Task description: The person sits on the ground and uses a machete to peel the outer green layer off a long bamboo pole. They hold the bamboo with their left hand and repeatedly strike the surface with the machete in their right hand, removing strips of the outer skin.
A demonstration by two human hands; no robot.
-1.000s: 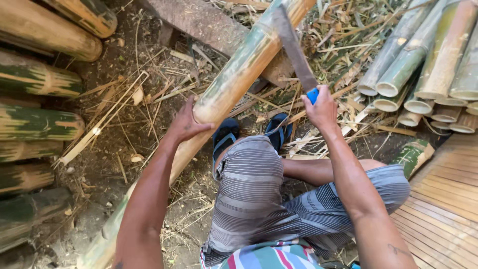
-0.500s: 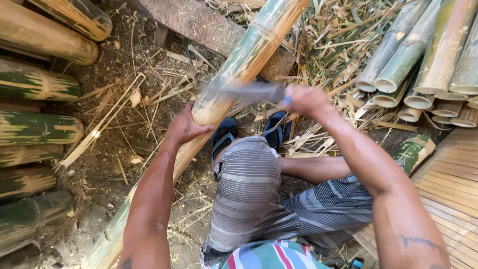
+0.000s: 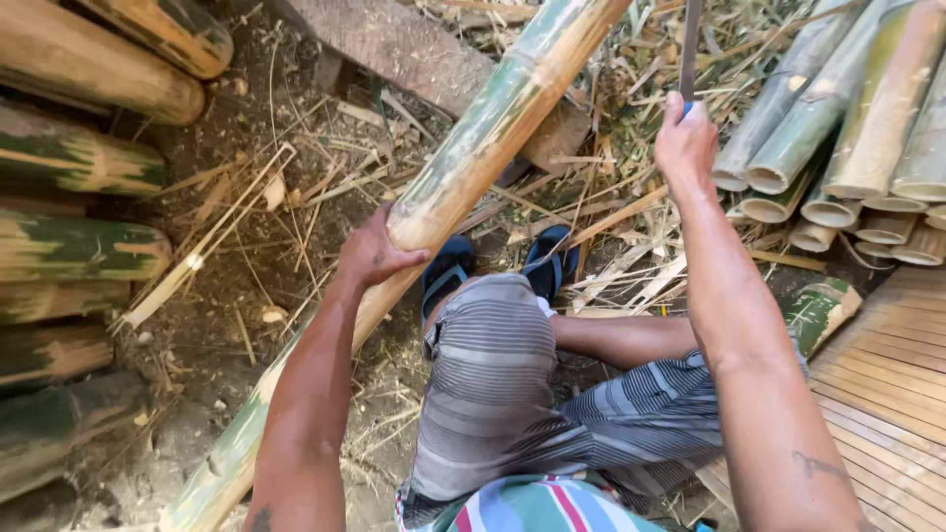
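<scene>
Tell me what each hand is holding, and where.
Left hand grips the bamboo pole mid-length; right hand holds a blade by its blue handle.

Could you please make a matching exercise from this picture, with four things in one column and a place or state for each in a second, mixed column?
Things:
1. long bamboo pole
2. blade
3. blue sandals
4. cut bamboo tubes

Places or states:
A. stacked at the right with open ends showing
B. slanted across the ground, gripped by the left hand
C. on the feet, beside the pole
D. raised upright in the right hand

Pairs: 1-B, 2-D, 3-C, 4-A
</scene>
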